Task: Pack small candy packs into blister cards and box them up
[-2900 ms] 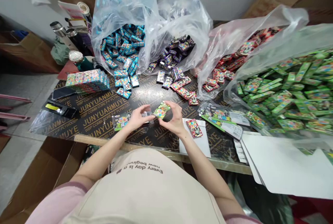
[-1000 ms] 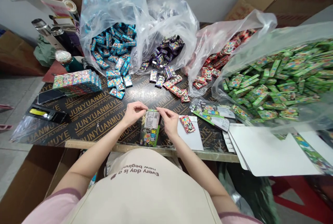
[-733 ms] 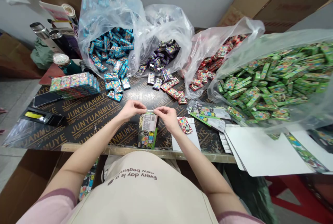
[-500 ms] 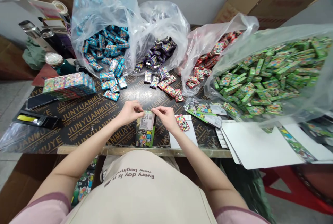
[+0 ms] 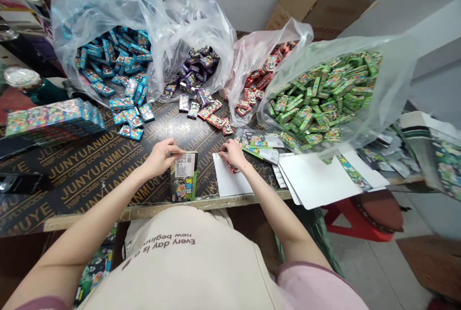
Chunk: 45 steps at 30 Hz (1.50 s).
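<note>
A flat black-and-green printed packet (image 5: pixel 184 184) with a white label lies upright to me at the table's front edge. My left hand (image 5: pixel 164 155) has its fingers closed at the packet's top left corner. Over a white card (image 5: pixel 230 181) to the right, my right hand (image 5: pixel 233 153) is bent down with its fingers curled together at the card's upper part. Partly hidden under that hand is a small red candy box (image 5: pixel 233 169). What the right fingertips hold, if anything, is hidden.
Clear plastic bags hold blue (image 5: pixel 133 53), purple (image 5: pixel 196 67), red (image 5: pixel 264 72) and green small boxes (image 5: pixel 324 101) along the back. Loose boxes lie in front. A wrapped stack (image 5: pixel 54 120) stands left. White cards (image 5: pixel 317 180) overhang the table edge at right, above a red stool (image 5: pixel 345 218).
My right hand has left the packet's top edge and moved right onto the white card and the red box. My left hand stays at the packet. The view has turned rightward.
</note>
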Each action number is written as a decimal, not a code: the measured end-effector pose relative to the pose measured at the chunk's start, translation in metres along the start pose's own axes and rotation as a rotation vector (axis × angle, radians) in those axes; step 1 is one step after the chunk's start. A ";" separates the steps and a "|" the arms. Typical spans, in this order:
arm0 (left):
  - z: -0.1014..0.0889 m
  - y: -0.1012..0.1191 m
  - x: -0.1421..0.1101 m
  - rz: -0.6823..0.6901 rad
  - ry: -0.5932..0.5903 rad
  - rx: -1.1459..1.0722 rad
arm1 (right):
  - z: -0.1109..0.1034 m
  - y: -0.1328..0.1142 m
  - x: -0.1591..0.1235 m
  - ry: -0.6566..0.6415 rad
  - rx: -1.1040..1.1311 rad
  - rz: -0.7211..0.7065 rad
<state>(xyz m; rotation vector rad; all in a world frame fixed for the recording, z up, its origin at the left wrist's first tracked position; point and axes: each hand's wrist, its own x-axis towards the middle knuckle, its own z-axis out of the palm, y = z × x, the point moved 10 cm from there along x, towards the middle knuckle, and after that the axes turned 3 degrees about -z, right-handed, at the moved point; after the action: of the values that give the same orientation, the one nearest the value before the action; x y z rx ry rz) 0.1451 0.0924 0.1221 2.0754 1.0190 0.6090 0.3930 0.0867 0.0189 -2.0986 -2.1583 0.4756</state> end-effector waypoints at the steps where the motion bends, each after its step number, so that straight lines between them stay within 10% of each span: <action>1: -0.001 -0.001 0.000 -0.006 0.008 -0.009 | 0.003 -0.002 -0.002 0.003 -0.004 -0.008; 15: -0.003 -0.002 0.003 -0.121 0.118 -0.072 | -0.019 -0.013 0.003 -0.078 0.234 -0.060; 21: -0.008 -0.015 0.000 -0.195 0.196 -0.169 | -0.063 -0.138 0.012 -0.320 0.813 -0.415; 26: -0.011 -0.005 -0.003 -0.113 0.188 -0.137 | -0.047 -0.193 0.013 -0.617 0.861 -0.419; 37: -0.007 0.002 -0.007 -0.088 0.274 0.027 | -0.019 -0.183 0.028 -0.605 0.907 -0.323; 45: -0.012 -0.016 -0.019 -0.031 0.181 0.195 | -0.012 -0.102 0.039 -0.157 0.794 -0.046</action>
<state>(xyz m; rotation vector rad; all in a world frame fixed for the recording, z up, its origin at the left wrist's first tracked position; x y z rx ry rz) 0.1185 0.0888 0.1152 2.1978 1.2553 0.7165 0.2964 0.1268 0.0534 -1.5890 -1.6508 1.2686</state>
